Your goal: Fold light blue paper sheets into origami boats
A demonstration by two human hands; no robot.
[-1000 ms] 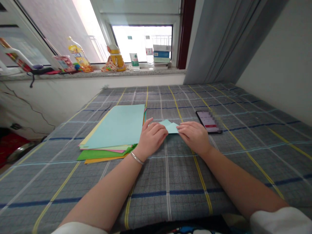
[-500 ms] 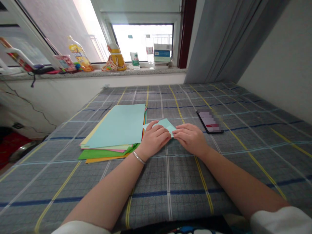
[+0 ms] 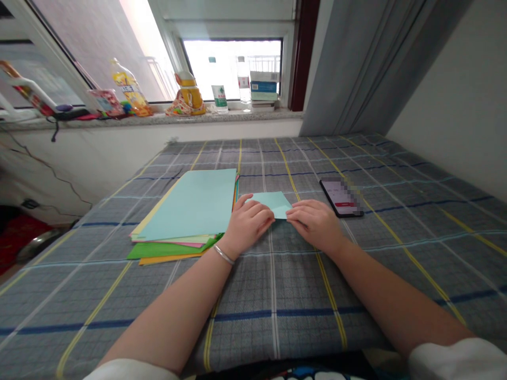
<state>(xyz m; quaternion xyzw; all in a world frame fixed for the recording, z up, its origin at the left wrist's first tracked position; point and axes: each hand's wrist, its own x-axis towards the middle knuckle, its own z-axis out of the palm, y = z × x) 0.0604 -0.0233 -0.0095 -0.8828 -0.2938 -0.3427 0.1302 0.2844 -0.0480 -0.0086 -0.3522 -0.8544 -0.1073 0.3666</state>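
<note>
A small folded piece of light blue paper (image 3: 273,202) lies flat on the grey plaid cloth (image 3: 277,285). My left hand (image 3: 246,224), with a silver bracelet at the wrist, rests on the paper's left near edge, fingers curled and pressing it down. My right hand (image 3: 315,221) pinches the paper's right near corner with its fingertips. To the left of my left hand lies a stack of coloured paper sheets (image 3: 186,214), with a light blue sheet on top and green, pink and orange edges showing below.
A phone (image 3: 340,197) with a lit screen lies just right of my right hand. The windowsill (image 3: 158,119) at the back carries bottles, a yellow container and boxes. A grey curtain (image 3: 364,68) hangs at the back right. The floor drops off at the left.
The folded blue paper has been turned and pressed flatter; it now lies as a flat four-sided shape instead of showing raised pointed flaps. Both hands stayed on its near edge.
</note>
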